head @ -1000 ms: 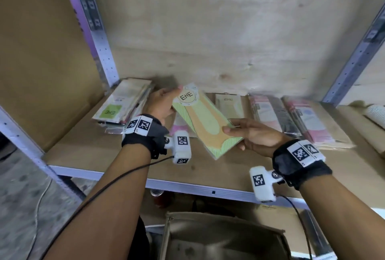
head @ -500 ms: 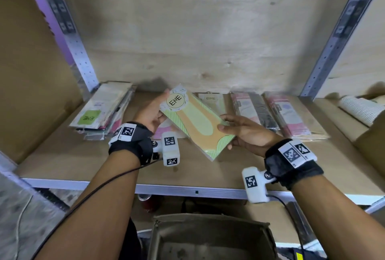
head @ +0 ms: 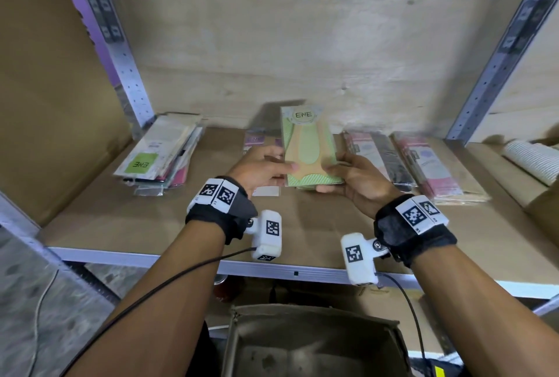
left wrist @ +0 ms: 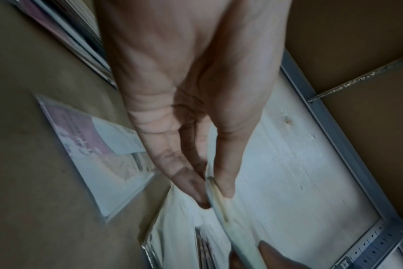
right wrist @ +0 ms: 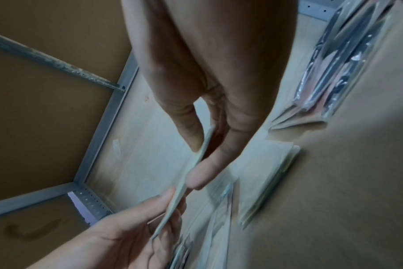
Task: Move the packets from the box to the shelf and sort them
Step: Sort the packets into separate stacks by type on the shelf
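Item 1: green packet [head: 308, 146], flat, striped green/orange w/ foot-shaped print, round label reads "ENE" at far end. Held over middle of shelf [head: 302, 225], long axis pointing to back wall, near end lower. Seen edge-on in both wrist views [left wrist: 221, 205] [right wrist: 196, 160].

Holders: left hand [head: 260, 169] pinches near-left edge, thumb on top, fingers [left wrist: 186, 180] under. Right hand [head: 360, 178] pinches near-right edge same way, thumb above, fingertips [right wrist: 199, 174] below. Both hands closed narrow on the packet, not wide. Black wrist straps w/ square coded tags on both.

Item 2: left stack [head: 160, 155], several packets angled at shelf's left end; top one pale w/ green square label "ENE", upside-down to viewer. Lower ones show pink edges.

Item 3: pink-labelled packet [head: 253, 139] flat on shelf, just beside/behind left hand; print too blurred to read. Also in left wrist view [left wrist: 99, 156].

Item 4: pale packets [right wrist: 265, 178] lying on shelf under the held one; wording unreadable.

Item 5: right stacks [head: 423, 162], pink/white + one dark packet, side by side right of centre; label text illegible.

Item 6: box [head: 311, 343], brown cardboard, open top, below shelf front edge, between forearms. Contents cannot tell.

Misc: ribbed white roll [head: 529, 162] far right, next bay.
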Demonstrator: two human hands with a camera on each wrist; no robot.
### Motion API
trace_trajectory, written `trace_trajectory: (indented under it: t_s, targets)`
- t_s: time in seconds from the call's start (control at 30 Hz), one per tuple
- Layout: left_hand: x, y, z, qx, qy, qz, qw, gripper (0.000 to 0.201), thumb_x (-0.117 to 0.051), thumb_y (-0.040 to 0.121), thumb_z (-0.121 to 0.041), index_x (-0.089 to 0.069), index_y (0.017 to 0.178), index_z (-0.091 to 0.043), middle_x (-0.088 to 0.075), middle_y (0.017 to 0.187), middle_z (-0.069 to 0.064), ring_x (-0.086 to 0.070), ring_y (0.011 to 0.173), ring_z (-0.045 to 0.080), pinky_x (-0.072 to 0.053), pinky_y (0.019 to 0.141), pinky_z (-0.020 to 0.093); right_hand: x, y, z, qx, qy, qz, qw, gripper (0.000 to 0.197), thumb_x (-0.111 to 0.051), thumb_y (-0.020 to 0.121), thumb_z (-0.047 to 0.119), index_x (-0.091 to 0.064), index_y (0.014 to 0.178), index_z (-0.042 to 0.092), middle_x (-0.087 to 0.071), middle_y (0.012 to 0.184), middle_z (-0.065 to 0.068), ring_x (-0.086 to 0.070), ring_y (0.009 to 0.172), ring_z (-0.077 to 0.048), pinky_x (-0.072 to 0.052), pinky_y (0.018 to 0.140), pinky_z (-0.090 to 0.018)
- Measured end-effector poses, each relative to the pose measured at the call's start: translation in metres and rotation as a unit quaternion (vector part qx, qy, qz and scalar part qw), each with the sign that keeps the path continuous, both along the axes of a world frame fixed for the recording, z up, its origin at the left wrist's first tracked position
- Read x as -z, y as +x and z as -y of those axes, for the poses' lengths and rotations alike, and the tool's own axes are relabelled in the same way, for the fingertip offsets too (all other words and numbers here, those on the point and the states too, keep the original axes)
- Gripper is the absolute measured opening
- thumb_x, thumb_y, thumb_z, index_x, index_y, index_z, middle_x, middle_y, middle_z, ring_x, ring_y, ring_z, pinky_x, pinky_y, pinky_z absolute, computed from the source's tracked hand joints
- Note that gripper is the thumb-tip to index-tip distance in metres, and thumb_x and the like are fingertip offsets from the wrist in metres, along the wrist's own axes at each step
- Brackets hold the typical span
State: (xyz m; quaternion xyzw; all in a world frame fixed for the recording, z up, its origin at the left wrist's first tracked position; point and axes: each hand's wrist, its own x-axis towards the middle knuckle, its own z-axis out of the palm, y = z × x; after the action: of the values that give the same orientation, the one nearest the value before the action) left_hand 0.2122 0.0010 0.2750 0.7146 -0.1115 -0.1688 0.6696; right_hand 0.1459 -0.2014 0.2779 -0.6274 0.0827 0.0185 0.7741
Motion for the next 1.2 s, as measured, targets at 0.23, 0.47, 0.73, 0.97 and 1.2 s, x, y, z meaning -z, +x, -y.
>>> trace_trajectory:
  t_s: [0.23,0.47,0.73,0.97,1.2]
  targets:
    - [0.002,0.014,0.022,-0.084,0.027,0.046,0.995,0.039,-0.08,0.081,-0.004,-0.068,0.118,-0.001,-0.069,0.098,0.011,-0.07,0.091,0.023,-0.061,0.076,0.029,-0.002,0.025,0.023,0.058,-0.265,0.005,0.963,0.043,-0.076,0.085,0.011,-0.061,0.124,0.001,-0.066,0.083,-0.002,-0.058,0.061,-0.011,-0.046,0.053,-0.027]
    - [0.004,0.026,0.042,-0.064,0.086,0.034,0.994,0.043,-0.071,0.083,0.008,-0.063,0.125,0.005,-0.07,0.109,0.02,-0.067,0.088,0.025,-0.058,0.087,0.035,-0.002,0.043,0.034,0.099,-0.389,-0.026,0.915,0.055,-0.081,0.079,0.013,-0.059,0.129,0.007,-0.07,0.108,-0.011,-0.067,0.095,-0.026,-0.057,0.084,-0.039]
    - [0.011,0.033,0.05,-0.09,0.18,0.013,0.979,0.032,-0.075,0.082,0.001,-0.069,0.114,0.001,-0.074,0.106,0.019,-0.073,0.1,0.028,-0.057,0.095,0.04,0.003,0.045,0.033,0.093,-0.477,-0.057,0.872,0.05,-0.082,0.076,0.01,-0.065,0.123,0.005,-0.065,0.122,-0.014,-0.063,0.11,-0.025,-0.054,0.095,-0.033]
    - [0.012,0.032,0.055,-0.094,0.241,0.0,0.966,0.036,-0.076,0.081,0.002,-0.07,0.117,-0.001,-0.072,0.113,0.018,-0.071,0.105,0.03,-0.057,0.096,0.04,0.002,0.043,0.026,0.079,-0.51,-0.082,0.853,0.037,-0.078,0.081,0.008,-0.069,0.116,0.006,-0.066,0.121,-0.014,-0.062,0.111,-0.025,-0.048,0.084,-0.024]
    - [0.012,0.029,0.055,-0.087,0.281,0.03,0.955,0.033,-0.076,0.082,-0.004,-0.072,0.114,0.001,-0.073,0.114,0.017,-0.07,0.107,0.031,-0.056,0.096,0.041,0.002,0.041,0.023,0.054,-0.516,-0.087,0.851,0.032,-0.076,0.082,0.008,-0.071,0.113,0.003,-0.067,0.12,-0.014,-0.062,0.104,-0.023,-0.044,0.081,-0.021]
